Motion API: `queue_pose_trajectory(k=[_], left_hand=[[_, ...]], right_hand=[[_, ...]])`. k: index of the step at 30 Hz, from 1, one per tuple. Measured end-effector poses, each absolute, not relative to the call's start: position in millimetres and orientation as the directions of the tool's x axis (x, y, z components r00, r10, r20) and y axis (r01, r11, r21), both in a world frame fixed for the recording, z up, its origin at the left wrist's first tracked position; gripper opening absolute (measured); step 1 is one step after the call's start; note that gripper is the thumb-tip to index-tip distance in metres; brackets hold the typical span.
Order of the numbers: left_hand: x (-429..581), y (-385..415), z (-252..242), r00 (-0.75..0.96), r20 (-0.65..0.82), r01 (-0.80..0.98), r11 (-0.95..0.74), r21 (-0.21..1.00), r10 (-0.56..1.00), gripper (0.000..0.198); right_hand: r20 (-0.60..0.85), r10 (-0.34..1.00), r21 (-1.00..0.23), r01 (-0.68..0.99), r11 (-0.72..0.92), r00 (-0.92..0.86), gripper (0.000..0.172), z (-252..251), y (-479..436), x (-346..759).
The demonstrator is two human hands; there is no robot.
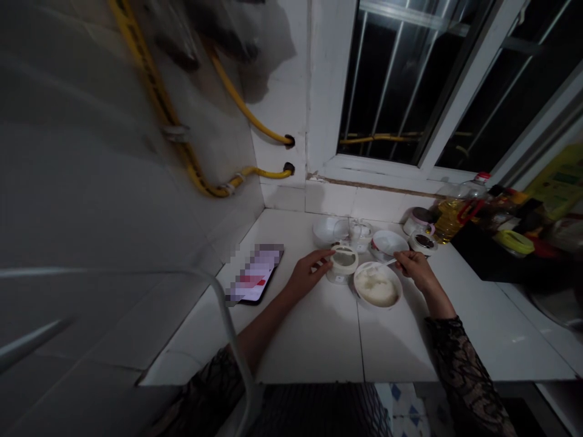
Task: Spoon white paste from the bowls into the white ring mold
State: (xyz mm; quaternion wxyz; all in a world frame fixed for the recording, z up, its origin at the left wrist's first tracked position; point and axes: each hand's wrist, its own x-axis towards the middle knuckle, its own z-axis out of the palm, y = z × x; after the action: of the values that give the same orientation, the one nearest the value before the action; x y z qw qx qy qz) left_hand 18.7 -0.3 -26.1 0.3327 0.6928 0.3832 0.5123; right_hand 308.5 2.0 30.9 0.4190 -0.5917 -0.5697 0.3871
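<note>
My left hand (308, 273) curls its fingers round the side of a small white jar (342, 264) on the white tiled counter (314, 334). My right hand (413, 266) is closed on the handle of a white spoon (381, 265), whose bowl reaches over a white bowl (378, 285) holding a white powdery mass. This bowl stands just right of the jar. Behind it sits another white bowl (388, 243).
A phone (255, 273) lies on the counter at the left. At the back stand an empty white bowl (326, 230), a clear glass (359, 232), two small lidded pots (421, 230) and an oil bottle (454, 209). A dark stove (510, 258) is right; yellow pipes (191, 158) run along the wall.
</note>
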Motion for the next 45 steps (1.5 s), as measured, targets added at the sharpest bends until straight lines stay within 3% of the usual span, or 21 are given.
queue_pose_trajectory(k=[8, 15, 18, 20, 23, 26, 28, 31, 36, 45], left_hand=[[18, 0, -25, 0.189, 0.449, 0.188, -0.481, 0.856, 0.873, 0.031], [18, -1, -23, 0.192, 0.465, 0.189, -0.498, 0.846, 0.864, 0.030], [18, -1, -24, 0.189, 0.465, 0.195, -0.497, 0.846, 0.865, 0.030], [18, -1, -24, 0.192, 0.467, 0.199, -0.500, 0.843, 0.863, 0.030], [17, -1, -24, 0.191, 0.471, 0.200, -0.504, 0.840, 0.861, 0.029], [17, -1, -24, 0.190, 0.477, 0.201, -0.509, 0.837, 0.858, 0.029], [18, -1, -24, 0.192, 0.483, 0.202, -0.517, 0.832, 0.854, 0.029], [18, 0, -24, 0.195, 0.482, 0.201, -0.516, 0.833, 0.854, 0.029], [18, -1, -25, 0.189, 0.471, 0.207, -0.503, 0.839, 0.862, 0.030], [18, -1, -25, 0.190, 0.476, 0.202, -0.509, 0.837, 0.859, 0.030]], right_hand=[[0.070, 0.988, -0.972, 0.234, 0.036, 0.137, 0.045, 37, -1, 286], [0.436, 0.883, -0.837, 0.437, 0.329, 0.171, 0.047, 42, -17, 248], [0.621, 0.775, -0.676, 0.582, 0.452, 0.119, 0.043, 40, -25, 240], [0.713, 0.699, -0.474, 0.698, 0.537, -0.054, 0.039, 37, -27, 239], [0.692, 0.599, -0.132, 0.744, 0.655, -0.404, 0.035, 35, -27, 239], [0.674, 0.548, -0.009, 0.736, 0.676, -0.496, 0.032, 37, -27, 242], [0.721, 0.552, -0.062, 0.754, 0.653, -0.419, 0.031, 39, -26, 246], [0.756, 0.614, -0.258, 0.758, 0.599, -0.227, 0.030, 43, -26, 260], [0.515, 0.847, -0.543, 0.713, 0.443, -0.134, 0.039, 47, -19, 293], [0.229, 0.938, -0.656, 0.671, 0.346, -0.259, 0.036, 36, -13, 289]])
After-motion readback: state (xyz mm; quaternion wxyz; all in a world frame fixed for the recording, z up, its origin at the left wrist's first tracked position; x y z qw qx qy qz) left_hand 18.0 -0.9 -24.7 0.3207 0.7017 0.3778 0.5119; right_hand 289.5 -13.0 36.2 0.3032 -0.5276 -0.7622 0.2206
